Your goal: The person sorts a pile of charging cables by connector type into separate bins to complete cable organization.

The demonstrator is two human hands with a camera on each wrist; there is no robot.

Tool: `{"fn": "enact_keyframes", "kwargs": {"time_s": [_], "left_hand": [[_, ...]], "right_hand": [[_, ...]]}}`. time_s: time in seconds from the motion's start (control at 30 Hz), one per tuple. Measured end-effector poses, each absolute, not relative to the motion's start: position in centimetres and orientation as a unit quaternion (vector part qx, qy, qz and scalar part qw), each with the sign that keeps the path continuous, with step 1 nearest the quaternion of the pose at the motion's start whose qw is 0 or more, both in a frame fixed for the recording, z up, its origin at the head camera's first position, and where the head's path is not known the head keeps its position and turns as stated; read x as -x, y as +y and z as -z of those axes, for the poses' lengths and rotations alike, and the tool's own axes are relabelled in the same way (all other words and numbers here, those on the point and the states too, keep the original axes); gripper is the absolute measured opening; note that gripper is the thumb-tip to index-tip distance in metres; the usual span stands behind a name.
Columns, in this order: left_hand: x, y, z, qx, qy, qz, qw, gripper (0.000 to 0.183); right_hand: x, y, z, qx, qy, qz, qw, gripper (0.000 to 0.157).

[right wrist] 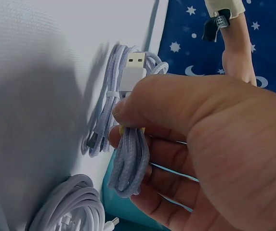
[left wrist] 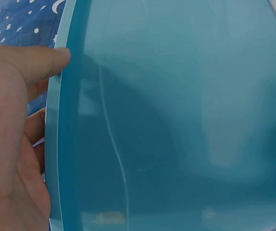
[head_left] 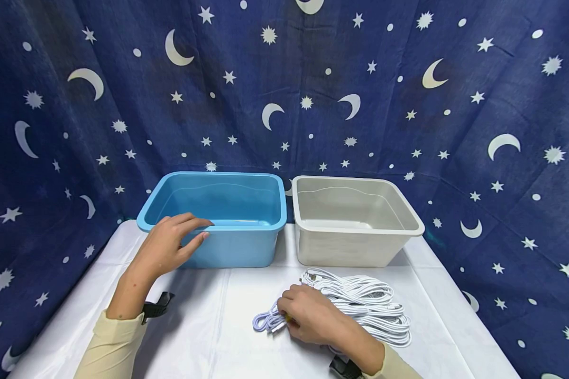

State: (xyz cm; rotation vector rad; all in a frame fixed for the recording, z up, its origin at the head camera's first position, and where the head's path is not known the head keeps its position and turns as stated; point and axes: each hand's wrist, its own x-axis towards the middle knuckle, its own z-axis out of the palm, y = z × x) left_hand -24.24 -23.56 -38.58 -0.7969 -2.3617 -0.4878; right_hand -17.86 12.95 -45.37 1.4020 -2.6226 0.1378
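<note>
My right hand (head_left: 310, 316) pinches a folded, pale lavender USB cable (right wrist: 130, 163) between thumb and fingers. Its flat USB plug (right wrist: 135, 67) sticks out past the thumb, and a bit of yellow shows at the pinch. Behind it in the right wrist view lies another tied cable bundle (right wrist: 110, 98). Several coiled white cables (head_left: 370, 295) are heaped beside and beyond this hand on the cloth. At the front rim of the blue bin (head_left: 237, 247), my left hand (head_left: 166, 245) rests with loosely bent fingers. Its thumb touches the rim in the left wrist view.
A beige bin (head_left: 351, 247) stands right of the blue one, a narrow gap between them. Both sit toward the back of a table with a white cloth (head_left: 208, 326). A dark blue curtain (head_left: 313, 79) with moons and stars hangs behind and at both sides.
</note>
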Motion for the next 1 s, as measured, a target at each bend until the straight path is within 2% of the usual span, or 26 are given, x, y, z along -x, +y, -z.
{"fn": "enact_keyframes", "kwargs": {"time_s": [0.43, 0.73, 1.0], "left_hand": [[24.4, -23.5, 38.5, 0.303, -0.886, 0.181, 0.301, 0.024], [24.5, -23.4, 38.6, 0.304, -0.883, 0.182, 0.309, 0.023], [24.3, -23.3, 38.7, 0.302, -0.882, 0.179, 0.313, 0.022]], "right_hand": [[18.0, 13.0, 44.3, -0.474, -0.874, -0.062, 0.083, 0.024], [18.2, 13.0, 43.7, -0.481, -0.866, -0.064, 0.12, 0.024], [18.6, 12.9, 43.3, -0.486, -0.862, -0.07, 0.128, 0.023]]}}
